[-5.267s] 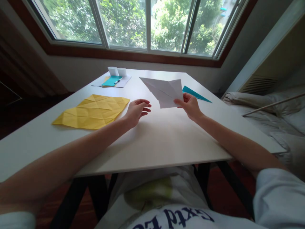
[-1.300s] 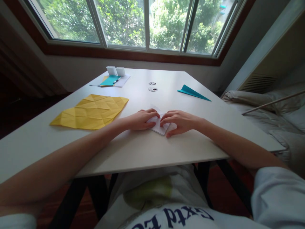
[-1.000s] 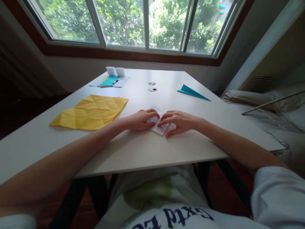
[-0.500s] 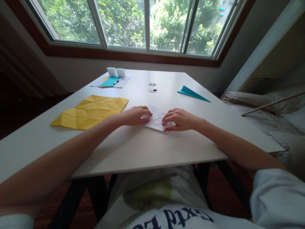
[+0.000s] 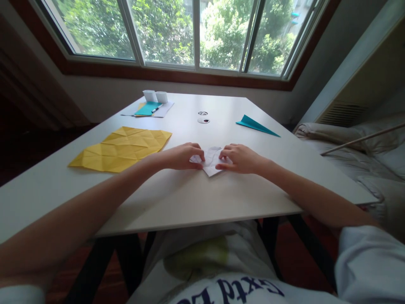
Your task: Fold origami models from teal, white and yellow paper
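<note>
At tabletop (image 5: 190, 198) centre, left hand (image 5: 182, 155) and right hand (image 5: 242, 158) pinch the folded white paper (image 5: 211, 160) from both sides, lifting its edges; 0.5 s ago it lay flatter. Yellow creased sheet (image 5: 123, 143) at 10 o'clock, teal paper plane (image 5: 256, 124) at 2 o'clock.

White tabletop (image 5: 196, 198) on black legs (image 5: 126, 261) stands under a wide multi-pane window (image 5: 190, 33) with a dark wood sill. Green trees fill the panes; daylight enters. Floor: reddish-brown. Bed (image 5: 354, 152) with pale bedding stands at the right.
</note>
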### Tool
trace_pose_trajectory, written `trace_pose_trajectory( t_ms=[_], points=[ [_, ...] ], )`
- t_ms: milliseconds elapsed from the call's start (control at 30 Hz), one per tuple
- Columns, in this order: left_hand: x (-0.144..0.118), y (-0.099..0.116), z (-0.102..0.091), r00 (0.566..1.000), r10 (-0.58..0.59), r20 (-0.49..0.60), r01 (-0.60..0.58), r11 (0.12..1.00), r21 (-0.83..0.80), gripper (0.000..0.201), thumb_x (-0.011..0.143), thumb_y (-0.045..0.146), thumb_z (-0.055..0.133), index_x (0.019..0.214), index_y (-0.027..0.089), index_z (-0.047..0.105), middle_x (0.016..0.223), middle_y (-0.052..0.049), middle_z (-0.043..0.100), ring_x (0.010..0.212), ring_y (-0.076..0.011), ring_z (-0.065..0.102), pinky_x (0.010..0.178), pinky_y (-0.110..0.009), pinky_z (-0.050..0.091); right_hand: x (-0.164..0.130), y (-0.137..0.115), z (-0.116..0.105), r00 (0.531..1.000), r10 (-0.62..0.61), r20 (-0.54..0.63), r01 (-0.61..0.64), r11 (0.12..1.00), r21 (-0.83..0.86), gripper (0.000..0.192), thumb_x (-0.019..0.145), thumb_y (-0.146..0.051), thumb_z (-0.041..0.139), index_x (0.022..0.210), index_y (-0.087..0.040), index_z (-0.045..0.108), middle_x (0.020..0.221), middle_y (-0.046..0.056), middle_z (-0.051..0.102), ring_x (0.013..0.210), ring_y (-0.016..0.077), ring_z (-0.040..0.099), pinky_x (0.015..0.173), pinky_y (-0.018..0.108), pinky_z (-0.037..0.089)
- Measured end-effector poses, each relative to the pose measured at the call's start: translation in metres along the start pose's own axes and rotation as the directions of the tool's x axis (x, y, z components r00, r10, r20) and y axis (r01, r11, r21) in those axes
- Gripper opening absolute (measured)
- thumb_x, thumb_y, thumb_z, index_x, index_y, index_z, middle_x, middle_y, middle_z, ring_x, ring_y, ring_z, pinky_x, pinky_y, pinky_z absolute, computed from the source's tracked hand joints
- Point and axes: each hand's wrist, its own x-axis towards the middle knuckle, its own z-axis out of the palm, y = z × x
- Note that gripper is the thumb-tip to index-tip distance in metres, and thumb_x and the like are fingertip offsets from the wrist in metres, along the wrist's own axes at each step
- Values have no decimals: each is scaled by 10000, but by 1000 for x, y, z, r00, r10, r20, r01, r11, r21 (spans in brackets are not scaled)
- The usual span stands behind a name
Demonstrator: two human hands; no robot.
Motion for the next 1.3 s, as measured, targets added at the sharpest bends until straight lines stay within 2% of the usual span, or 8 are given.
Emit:
trace_pose_trajectory(
  t_ms=[200,433,567,800,900,1067,1200,1300],
  points=[
    [1,10,-2,987,-155,40,153,987,51,441,762,498,551,1080,193,570,1036,-91,562,935,-230,552,755,-297,440,4,0,11,998,54,-25,-50,988,149,373,785,-488,578,949,-154,606,901,98,629,855,210,565,725,295,411],
    [4,10,-1,958,-269,94,268,963,29,520,732,563,538,1085,182,547,975,-92,600,925,-241,552,729,-296,434,8,-1,18,993,117,-15,-109,957,270,314,764,-430,610,916,-157,586,866,74,610,813,187,557,696,274,417],
    [2,13,-3,958,-278,75,275,960,48,514,723,570,541,1076,196,553,1045,-102,559,973,-252,533,761,-311,433,9,0,17,990,143,2,-138,950,282,306,757,-414,624,911,-152,591,916,86,608,818,180,562,700,267,418],
    [1,11,-4,960,-274,56,274,962,12,540,704,590,551,1071,193,540,1089,-105,522,976,-246,523,773,-318,432,11,1,12,986,140,95,-163,938,307,228,774,-399,606,813,-175,607,755,25,620,694,144,550,582,231,365],
    [3,6,-2,957,-287,51,290,954,-76,628,666,605,583,1128,185,513,1087,-105,547,915,-224,552,739,-300,440,10,2,12,993,97,68,-114,944,309,205,775,-375,612,805,-173,618,795,35,615,713,143,550,613,234,378],
    [8,-4,2,921,-386,54,388,895,-220,589,697,579,553,1126,175,531,941,-58,629,796,-180,587,660,-263,436,6,5,12,999,34,5,-34,943,330,301,777,-385,626,1019,-206,628,984,72,586,810,156,566,716,261,414],
    [9,-5,3,931,-363,32,361,906,-223,528,673,525,585,1067,173,584,842,-33,640,740,-167,583,628,-252,424,6,3,9,1000,-2,-16,6,965,262,262,824,-351,579,1028,-202,644,967,80,627,864,181,577,740,271,412],
    [8,-2,2,941,-335,42,335,913,-233,498,683,496,580,1061,172,596,811,-22,635,716,-157,576,620,-244,422,8,0,9,999,24,-43,-17,987,157,234,866,-287,509,1022,-193,656,954,72,659,784,160,602,723,265,408]
  ],
)
